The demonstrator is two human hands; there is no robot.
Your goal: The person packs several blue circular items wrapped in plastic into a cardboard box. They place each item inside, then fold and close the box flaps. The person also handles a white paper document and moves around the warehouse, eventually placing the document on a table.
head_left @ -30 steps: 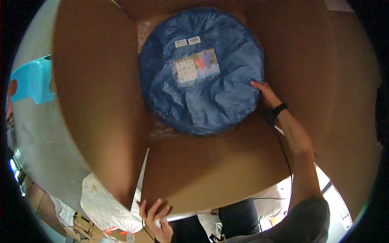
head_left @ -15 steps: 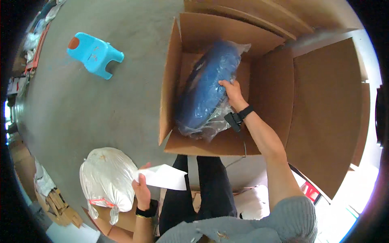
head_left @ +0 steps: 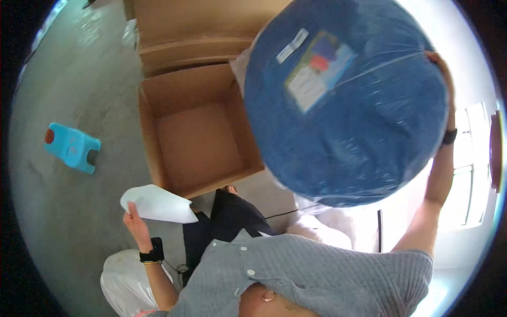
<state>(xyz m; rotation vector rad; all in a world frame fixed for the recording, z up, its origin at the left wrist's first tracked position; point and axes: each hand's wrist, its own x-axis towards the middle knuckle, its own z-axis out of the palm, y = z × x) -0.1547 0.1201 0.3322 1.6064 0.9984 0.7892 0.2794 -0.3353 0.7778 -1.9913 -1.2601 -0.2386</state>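
Note:
A large flat round blue item in clear plastic wrap is raised on the right, with a coloured printed insert and a small white label on its face. My right hand grips its right edge; the fingers are partly hidden behind it. What kind of item it is, I cannot make out. In my left hand, pinched between thumb and fingers, is a bent white sheet of paper. Between my hands stands an open cardboard box with bare inner walls and bottom.
A light-blue plastic stool stands on the grey floor at the left. A stuffed white sack rests at lower left, by my left forearm. More cardboard rises behind the box. A bright window is at the far right.
My right hand has lifted the blue item out of the box and up to the right, so its round face now shows. My left hand still holds the paper, now farther left.

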